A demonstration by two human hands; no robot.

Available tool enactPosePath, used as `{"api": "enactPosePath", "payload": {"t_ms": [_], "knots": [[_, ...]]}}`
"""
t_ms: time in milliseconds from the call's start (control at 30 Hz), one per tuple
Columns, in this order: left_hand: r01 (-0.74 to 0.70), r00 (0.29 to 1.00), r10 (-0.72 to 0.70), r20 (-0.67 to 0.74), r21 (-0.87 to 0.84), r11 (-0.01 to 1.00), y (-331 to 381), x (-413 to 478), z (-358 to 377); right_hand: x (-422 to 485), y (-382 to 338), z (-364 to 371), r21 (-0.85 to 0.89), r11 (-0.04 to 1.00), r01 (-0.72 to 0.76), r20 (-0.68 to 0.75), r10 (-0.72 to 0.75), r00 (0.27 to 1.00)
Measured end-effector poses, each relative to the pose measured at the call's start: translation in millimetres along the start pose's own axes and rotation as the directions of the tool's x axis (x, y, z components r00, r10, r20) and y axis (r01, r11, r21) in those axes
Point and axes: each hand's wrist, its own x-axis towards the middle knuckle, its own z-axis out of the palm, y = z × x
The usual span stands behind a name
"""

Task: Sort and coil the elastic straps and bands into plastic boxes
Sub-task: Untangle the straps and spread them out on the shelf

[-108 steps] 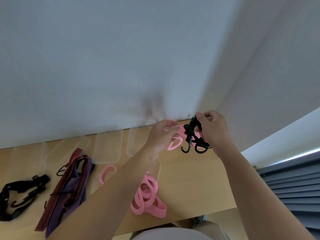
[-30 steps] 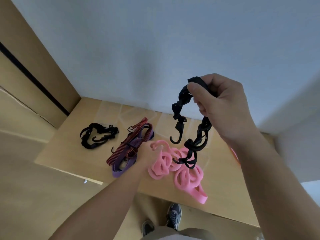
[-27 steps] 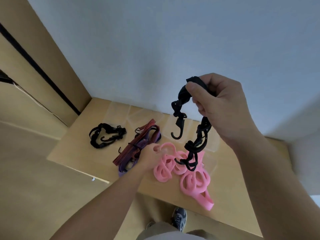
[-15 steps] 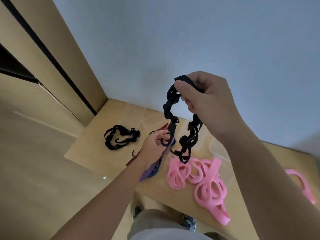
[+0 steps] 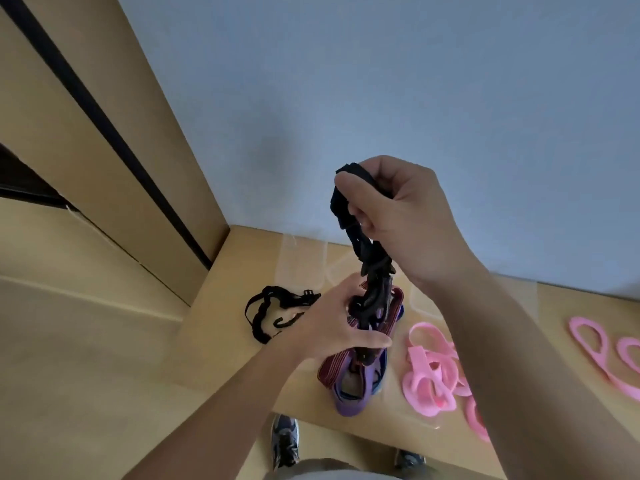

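Head view: right grip (image 5: 398, 216) pinches the top of the black hook strap (image 5: 367, 258), held up above the purple-red strap pile (image 5: 349, 393). Left grip (image 5: 332, 323) wraps its bottom end w/ the hooks. Job approx. half done, I think: other black strap (image 5: 270, 313) lies left of pile, pink bands (image 5: 429, 375) right of it. Clear boxes (image 5: 304, 258) sit behind pile; can't tell what's inside. Vs 0.5 s ago: the open loop is now squeezed flat.

Matt black woven-cloth strap (image 5: 349, 209) with faintly shiny plastic hook (image 5: 374, 296), smooth matt rubbery pink bands (image 5: 429, 375) at right, smooth purple band (image 5: 349, 407), ribbed red-striped woven strap (image 5: 332, 367), clear glossy plastic boxes (image 5: 304, 251) far, smooth matt wood-look table (image 5: 221, 327), matt painted wall (image 5: 381, 81)
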Motion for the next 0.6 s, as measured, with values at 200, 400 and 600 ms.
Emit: {"api": "enactPosePath", "payload": {"t_ms": [200, 400, 600], "knots": [[-0.023, 1.000, 0.021, -0.012, -0.165, 0.986, -35.6, -16.2, -48.7, 18.3, 6.1, 41.7, 0.019, 0.999, -0.042, -0.089, 0.044, 0.995], [0.251, 0.962, -0.268, -0.049, -0.222, 0.942, -63.0, -29.1, -99.3, 7.9, 40.7, 63.5, -0.164, 0.970, -0.180, 0.018, 0.186, 0.982], [0.364, 0.904, -0.400, -0.151, -0.217, 0.906, -78.8, -28.7, -132.0, -21.3, 101.2, 84.2, -0.421, 0.867, -0.266, 0.105, 0.338, 0.935]]}}
